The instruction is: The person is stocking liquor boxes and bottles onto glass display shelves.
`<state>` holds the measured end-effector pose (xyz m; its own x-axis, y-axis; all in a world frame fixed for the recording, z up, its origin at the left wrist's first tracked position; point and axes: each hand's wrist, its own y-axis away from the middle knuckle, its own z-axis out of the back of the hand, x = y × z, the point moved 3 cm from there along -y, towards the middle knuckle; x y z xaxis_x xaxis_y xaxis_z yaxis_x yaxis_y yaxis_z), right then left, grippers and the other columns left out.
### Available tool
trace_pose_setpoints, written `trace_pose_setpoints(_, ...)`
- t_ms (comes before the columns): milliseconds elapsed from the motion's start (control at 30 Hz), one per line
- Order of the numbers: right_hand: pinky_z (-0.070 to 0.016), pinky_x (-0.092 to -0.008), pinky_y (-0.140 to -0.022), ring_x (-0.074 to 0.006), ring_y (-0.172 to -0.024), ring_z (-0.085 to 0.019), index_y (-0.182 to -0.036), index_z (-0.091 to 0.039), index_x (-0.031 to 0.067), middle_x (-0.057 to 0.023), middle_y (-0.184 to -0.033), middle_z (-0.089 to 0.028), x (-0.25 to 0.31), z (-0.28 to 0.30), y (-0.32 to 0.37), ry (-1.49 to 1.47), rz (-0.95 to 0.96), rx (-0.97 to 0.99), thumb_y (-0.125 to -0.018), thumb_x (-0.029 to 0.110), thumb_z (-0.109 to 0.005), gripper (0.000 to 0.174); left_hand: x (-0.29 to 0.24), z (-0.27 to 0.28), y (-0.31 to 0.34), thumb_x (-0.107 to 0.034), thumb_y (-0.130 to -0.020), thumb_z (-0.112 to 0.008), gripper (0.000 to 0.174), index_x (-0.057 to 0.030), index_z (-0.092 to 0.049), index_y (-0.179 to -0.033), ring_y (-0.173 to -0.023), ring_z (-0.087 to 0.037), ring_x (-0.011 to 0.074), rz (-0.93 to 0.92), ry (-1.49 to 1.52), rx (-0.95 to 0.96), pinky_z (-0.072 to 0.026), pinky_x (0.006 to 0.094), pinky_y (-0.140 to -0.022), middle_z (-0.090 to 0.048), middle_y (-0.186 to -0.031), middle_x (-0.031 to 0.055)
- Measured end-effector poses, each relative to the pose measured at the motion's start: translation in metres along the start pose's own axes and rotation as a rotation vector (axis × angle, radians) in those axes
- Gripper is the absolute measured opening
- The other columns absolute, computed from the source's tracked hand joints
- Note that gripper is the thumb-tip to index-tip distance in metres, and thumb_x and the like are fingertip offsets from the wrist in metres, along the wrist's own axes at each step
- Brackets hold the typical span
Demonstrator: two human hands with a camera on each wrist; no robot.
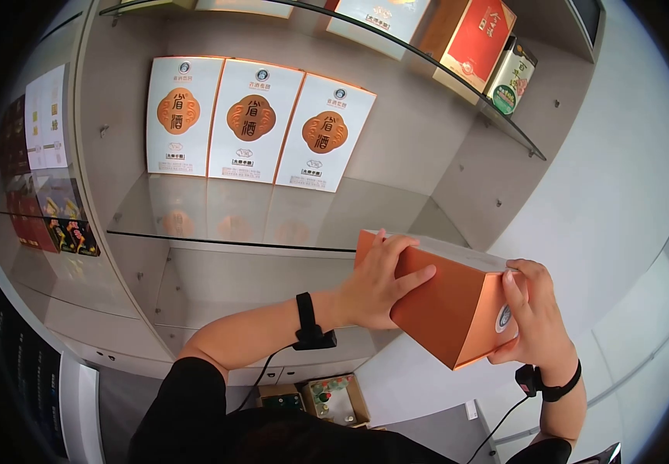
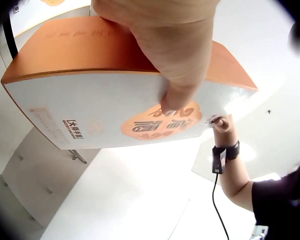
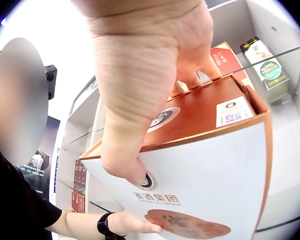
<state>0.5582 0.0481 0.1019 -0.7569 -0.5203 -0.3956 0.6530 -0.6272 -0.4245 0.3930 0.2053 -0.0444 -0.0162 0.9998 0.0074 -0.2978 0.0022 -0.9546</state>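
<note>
Black short sleeve (image 1: pixel 184 394) fabric sat closest to the lens in the head view, plus a black strap with a small device (image 1: pixel 315 336) on the left wrist. Past that, both hands had hold of a rectangular orange carton with white panels (image 1: pixel 450 305), held up at a tilt in front of the cabinet, around the right end of a clear glass shelf (image 1: pixel 404 209). Couldn't tell if its far corner touched the glass. Left grip (image 1: pixel 373 290) was clasped over the long orange side, right grip (image 1: pixel 535 313) held the end with the round logo. Three white cartons with orange edges and copper emblems (image 1: pixel 251 120) stood upright side by side on that shelf, with a red-fronted box (image 1: pixel 480 39) up on the one above.

Left wrist view: that hand filled the top, thumb hooked over the edge onto the white panel, right on its orange emblem (image 2: pixel 140 127). The right grip was at the far end.

Right wrist view: thumb pressed on the white panel by a small round logo, fingers over the orange end, near a white QR label (image 3: pixel 233 112). Left grip showed lower down, by the emblem.
</note>
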Motion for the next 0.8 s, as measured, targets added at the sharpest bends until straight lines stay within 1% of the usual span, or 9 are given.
trace_pose_setpoints(133, -0.0444, -0.0490, -0.087, -0.0403, -0.105, -0.049, -0.144, -0.037, 0.0165, -0.0203, -0.123, -0.044, -0.011, -0.005, -0.015, -0.019, 0.005, 0.006, -0.037, 0.021, -0.079, 0.115, 0.013, 0.007, -0.004, -0.036, -0.058, -0.089, 0.113, -0.0284, -0.021, -0.148, -0.122, -0.036, 0.0430, 0.025, -0.029, 0.026, -0.0260, 0.0664, -0.101, -0.025, -0.138, 0.0252)
trace_pose_setpoints(300, -0.0452, -0.0459, -0.088, -0.0391, -0.104, -0.049, -0.145, -0.038, 0.0190, -0.0199, -0.124, -0.045, -0.029, -0.012, -0.039, -0.006, 0.061, -0.011, -0.036, 0.019, -0.079, 0.116, 0.033, 0.015, -0.011, -0.031, -0.058, -0.088, 0.116, -0.0258, -0.016, -0.149, -0.119, -0.038, 0.0423, 0.049, -0.052, -0.009, -0.0343, 0.0553, -0.096, -0.027, -0.136, 0.0234)
trace_pose_setpoints(400, -0.0453, -0.0452, -0.089, -0.0385, -0.105, -0.050, -0.145, -0.039, 0.0201, -0.0195, -0.126, -0.045, -0.039, -0.016, -0.050, -0.029, 0.039, 0.019, -0.038, 0.018, -0.079, 0.114, 0.043, 0.018, -0.013, -0.035, -0.061, -0.087, 0.112, -0.0253, -0.019, -0.149, -0.119, -0.038, 0.0433, 0.060, -0.059, -0.016, -0.0372, 0.0596, -0.099, -0.027, -0.135, 0.0239)
trace_pose_setpoints(500, -0.0460, -0.0438, -0.090, -0.0374, -0.106, -0.051, -0.143, -0.041, 0.0216, -0.0184, -0.128, -0.046, -0.048, -0.017, -0.056, -0.046, 0.004, 0.016, -0.041, 0.019, -0.080, 0.110, 0.047, 0.018, -0.017, -0.031, -0.060, -0.087, 0.115, -0.0243, -0.016, -0.150, -0.118, -0.038, 0.0434, 0.100, -0.094, 0.010, -0.0396, 0.0558, -0.098, -0.027, -0.135, 0.0242)
trace_pose_setpoints(600, -0.0473, -0.0425, -0.091, -0.0372, -0.108, -0.053, -0.142, -0.045, 0.0236, -0.0171, -0.129, -0.047, -0.052, -0.015, -0.065, 0.005, -0.022, 0.007, -0.044, 0.019, -0.080, 0.104, 0.053, 0.018, -0.021, -0.030, -0.059, -0.087, 0.118, -0.0234, -0.013, -0.151, -0.119, -0.037, 0.0441, 0.153, -0.052, 0.033, -0.0396, 0.0544, -0.099, -0.026, -0.135, 0.0242)
trace_pose_setpoints(667, -0.0481, -0.0413, -0.093, -0.0369, -0.112, -0.053, -0.140, -0.047, 0.0248, -0.0162, -0.131, -0.049, -0.059, -0.017, -0.070, -0.075, -0.071, -0.005, -0.046, 0.019, -0.079, 0.100, 0.055, 0.020, -0.024, -0.029, -0.059, -0.087, 0.120, -0.0238, -0.011, -0.151, -0.121, -0.037, 0.0440, 0.171, -0.046, 0.048, -0.0398, 0.0536, -0.099, -0.025, -0.136, 0.0236)
trace_pose_setpoints(700, -0.0473, -0.0411, -0.097, -0.0368, -0.117, -0.052, -0.138, -0.050, 0.0240, -0.0159, -0.137, -0.047, -0.062, -0.016, -0.072, -0.129, -0.097, -0.001, -0.047, 0.019, -0.079, 0.096, 0.057, 0.021, -0.025, -0.027, -0.060, -0.087, 0.122, -0.0223, -0.006, -0.152, -0.123, -0.037, 0.0426, 0.239, -0.016, 0.095, -0.0371, 0.0520, -0.102, -0.024, -0.138, 0.0220)
trace_pose_setpoints(733, -0.0473, -0.0411, -0.097, -0.0368, -0.117, -0.052, -0.138, -0.050, 0.0240, -0.0159, -0.137, -0.047, -0.066, -0.017, -0.073, -0.128, -0.101, -0.003, -0.047, 0.019, -0.079, 0.096, 0.059, 0.022, -0.026, -0.024, -0.061, -0.086, 0.125, -0.0208, -0.001, -0.152, -0.124, -0.037, 0.0411, 0.308, 0.015, 0.144, -0.0343, 0.0504, -0.105, -0.023, -0.140, 0.0204)
trace_pose_setpoints(800, -0.0455, -0.0403, -0.101, -0.0361, -0.121, -0.051, -0.136, -0.052, 0.0211, -0.0161, -0.143, -0.043, -0.077, -0.022, -0.073, -0.206, -0.111, -0.052, -0.049, 0.017, -0.077, 0.091, 0.063, 0.024, -0.029, -0.023, -0.062, -0.086, 0.125, -0.0191, 0.000, -0.152, -0.126, -0.035, 0.0414, 0.324, 0.032, 0.157, -0.0343, 0.0494, -0.106, -0.023, -0.140, 0.0205)
